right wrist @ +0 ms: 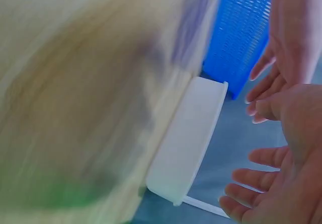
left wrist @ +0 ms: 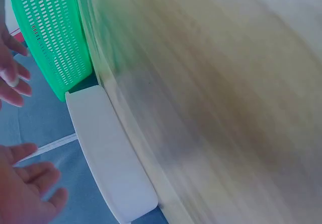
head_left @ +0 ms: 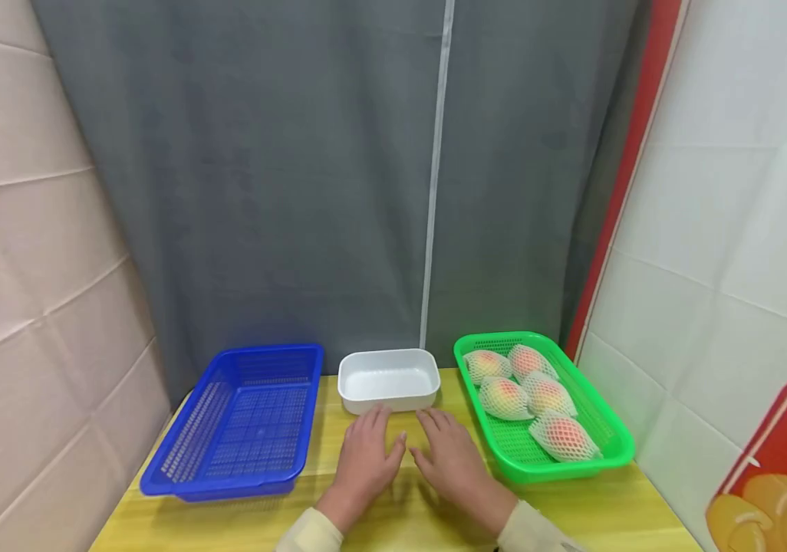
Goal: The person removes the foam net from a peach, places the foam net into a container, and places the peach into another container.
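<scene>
My left hand and right hand hover side by side over the front of the wooden table, fingers loosely extended and holding nothing. Just beyond the fingertips stands a small white rectangular dish with nothing inside. To the right, a green plastic basket carries several peaches in white foam nets. A blue plastic basket on the left holds nothing. In the left wrist view, the left hand is apart from the white dish; the right wrist view shows the right hand apart from it too.
A grey curtain hangs right behind the dish and baskets. Pale cloth walls close off both sides, the right one with a red edge strip. The wooden tabletop shows between the baskets and under the hands.
</scene>
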